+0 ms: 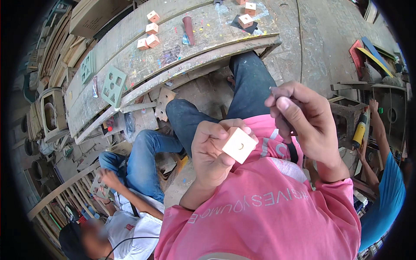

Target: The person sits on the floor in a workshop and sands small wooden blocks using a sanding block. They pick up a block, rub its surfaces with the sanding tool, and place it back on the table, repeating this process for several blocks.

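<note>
Over my lap, my left hand (207,156) is closed around a pale wooden cube (238,146), its fingers and thumb gripping the sides. A round hole shows in the cube's upward face. To the right and a little higher, my right hand (313,119) pinches a folded piece of dark brown sandpaper (281,92) between thumb and fingers. The sandpaper is apart from the cube. Part of it is hidden behind my fingers.
Ahead stands a paint-spotted wooden bench (173,60) with several wooden cubes (151,28), a rolled brown strip (188,29) and green boards with cut-out shapes (114,86). One person (134,229) sits at left; another in blue (385,199) works at right beside a yellow tool (359,131).
</note>
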{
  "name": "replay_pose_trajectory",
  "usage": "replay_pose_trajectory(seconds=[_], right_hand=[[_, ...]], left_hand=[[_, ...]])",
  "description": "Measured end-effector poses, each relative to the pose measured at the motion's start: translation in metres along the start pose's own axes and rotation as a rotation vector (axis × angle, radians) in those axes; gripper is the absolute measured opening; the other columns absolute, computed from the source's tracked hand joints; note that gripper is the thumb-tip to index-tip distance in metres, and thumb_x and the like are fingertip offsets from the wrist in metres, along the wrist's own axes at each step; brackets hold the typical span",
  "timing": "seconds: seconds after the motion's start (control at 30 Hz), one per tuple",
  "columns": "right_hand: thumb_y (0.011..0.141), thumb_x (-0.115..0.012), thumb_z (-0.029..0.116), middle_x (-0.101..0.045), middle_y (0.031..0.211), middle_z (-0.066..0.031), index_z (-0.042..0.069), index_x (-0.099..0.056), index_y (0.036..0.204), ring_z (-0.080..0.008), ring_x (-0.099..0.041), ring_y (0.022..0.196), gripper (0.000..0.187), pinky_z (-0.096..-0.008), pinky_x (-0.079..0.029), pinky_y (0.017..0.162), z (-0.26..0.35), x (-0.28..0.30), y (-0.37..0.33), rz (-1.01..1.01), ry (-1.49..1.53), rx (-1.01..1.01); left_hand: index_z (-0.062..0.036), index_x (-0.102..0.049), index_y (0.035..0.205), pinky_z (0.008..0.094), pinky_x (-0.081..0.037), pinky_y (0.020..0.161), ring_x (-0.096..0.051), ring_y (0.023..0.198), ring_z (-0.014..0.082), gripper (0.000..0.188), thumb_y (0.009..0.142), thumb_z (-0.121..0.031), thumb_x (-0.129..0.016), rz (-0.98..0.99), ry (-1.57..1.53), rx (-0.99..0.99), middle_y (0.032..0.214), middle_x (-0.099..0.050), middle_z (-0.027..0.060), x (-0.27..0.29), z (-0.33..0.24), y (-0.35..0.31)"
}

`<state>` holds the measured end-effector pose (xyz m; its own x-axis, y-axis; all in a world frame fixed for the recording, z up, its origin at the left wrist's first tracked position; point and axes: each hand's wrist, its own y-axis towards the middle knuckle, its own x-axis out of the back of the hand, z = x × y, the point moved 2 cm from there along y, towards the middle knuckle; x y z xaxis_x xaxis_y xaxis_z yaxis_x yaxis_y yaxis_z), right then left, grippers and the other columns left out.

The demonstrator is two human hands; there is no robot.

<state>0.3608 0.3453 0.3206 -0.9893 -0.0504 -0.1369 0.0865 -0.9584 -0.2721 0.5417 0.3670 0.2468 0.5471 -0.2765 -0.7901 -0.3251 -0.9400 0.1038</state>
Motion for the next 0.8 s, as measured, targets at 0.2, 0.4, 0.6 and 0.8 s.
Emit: replay_pose_trajectory(seconds=[0.2,0.4,0.6,0.8], right_hand=[[0.092,-0.057,0.006,-0.061,0.086,-0.0109,-0.007,-0.065,0.093,-0.0061,-0.050,0.054,0.015,-0.0200,-0.037,0.046,0.005,0.001,0.001,0.110,-0.312,0.294],[0.089,-0.061,0.007,-0.063,0.080,-0.0108,-0.004,-0.067,0.093,-0.0142,-0.056,0.059,0.014,-0.0292,-0.044,0.054,0.004,0.001,0.005,0.200,-0.404,0.459],[0.085,-0.065,0.006,-0.066,0.075,-0.0112,-0.002,-0.067,0.091,-0.0189,-0.061,0.061,0.011,-0.0295,-0.047,0.056,0.010,-0.006,-0.002,0.231,-0.500,0.434],[0.084,-0.067,0.004,-0.068,0.075,-0.0109,-0.004,-0.067,0.089,-0.0136,-0.064,0.058,0.009,-0.0243,-0.049,0.053,0.013,-0.011,-0.001,0.219,-0.499,0.418]], left_hand=[[-0.0116,-0.044,0.107,0.0359,-0.055,0.081,-0.060,0.100,0.0343,0.045,0.079,-0.022,-0.077,-0.017,-0.020,0.006,0.114,-0.054,0.0180,-0.003,-0.002,0.003],[-0.0100,-0.043,0.106,0.0409,-0.054,0.083,-0.062,0.100,0.0330,0.043,0.079,-0.013,-0.077,-0.003,0.091,-0.146,0.115,-0.056,0.0228,0.000,-0.004,0.005],[-0.0076,-0.043,0.107,0.0367,-0.055,0.081,-0.062,0.100,0.0291,0.046,0.077,-0.007,-0.078,0.009,0.297,-0.291,0.116,-0.056,0.0261,0.004,-0.009,0.007],[-0.0047,-0.041,0.115,0.0324,-0.053,0.081,-0.062,0.099,0.0252,0.055,0.076,-0.006,-0.079,-0.030,0.320,-0.274,0.114,-0.057,0.0263,0.002,-0.013,0.006]])
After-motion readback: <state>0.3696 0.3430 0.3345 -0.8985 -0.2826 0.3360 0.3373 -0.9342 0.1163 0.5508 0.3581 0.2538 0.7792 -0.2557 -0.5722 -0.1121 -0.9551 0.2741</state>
